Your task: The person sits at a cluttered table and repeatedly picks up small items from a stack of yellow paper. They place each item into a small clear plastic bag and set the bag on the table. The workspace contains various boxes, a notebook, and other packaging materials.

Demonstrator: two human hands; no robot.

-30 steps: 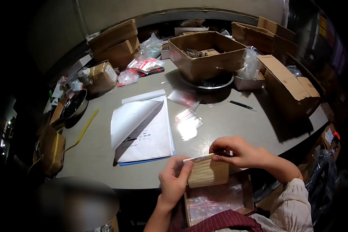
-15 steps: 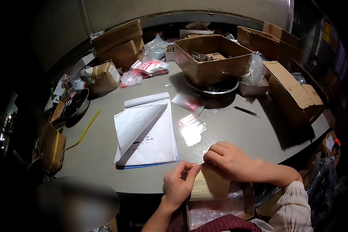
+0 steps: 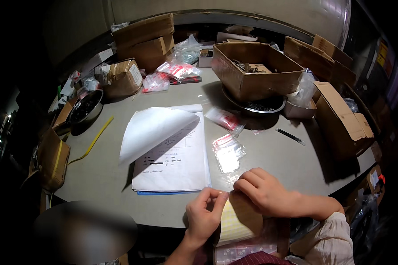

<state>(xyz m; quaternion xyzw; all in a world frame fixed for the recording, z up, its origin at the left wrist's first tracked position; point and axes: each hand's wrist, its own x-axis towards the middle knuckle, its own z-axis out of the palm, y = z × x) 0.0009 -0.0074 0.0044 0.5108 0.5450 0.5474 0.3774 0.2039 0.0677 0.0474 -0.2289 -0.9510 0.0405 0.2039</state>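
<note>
A pale yellow sheet with rows of small marks, looking like a sticker sheet (image 3: pixel 239 223), hangs at the table's front edge. My left hand (image 3: pixel 204 213) pinches its upper left corner between thumb and forefinger. Curled over the top of the same sheet is my right hand (image 3: pixel 266 194), whose fingertips are partly hidden behind its knuckles. Below the sheet, a box lined with clear plastic (image 3: pixel 247 252) lies in my lap. Just beyond my hands is a small pile of clear zip bags (image 3: pixel 228 152). Left of them rests a paper pad (image 3: pixel 172 165) with its top page lifted and curling.
A pen (image 3: pixel 290 136) lies at the right. An open carton (image 3: pixel 256 81) sits on a metal bowl (image 3: pixel 269 105) of dark small parts. Another bowl (image 3: pixel 86 110), a yellow strap (image 3: pixel 93 141) and a taped box (image 3: pixel 119 78) are at the left. A tall carton (image 3: pixel 340 119) stands at the right edge.
The pad's lifted page has opened further and curls higher. The yellow sheet has tilted so more of its face is lit. Both hands keep their hold, and the whole view has shifted slightly.
</note>
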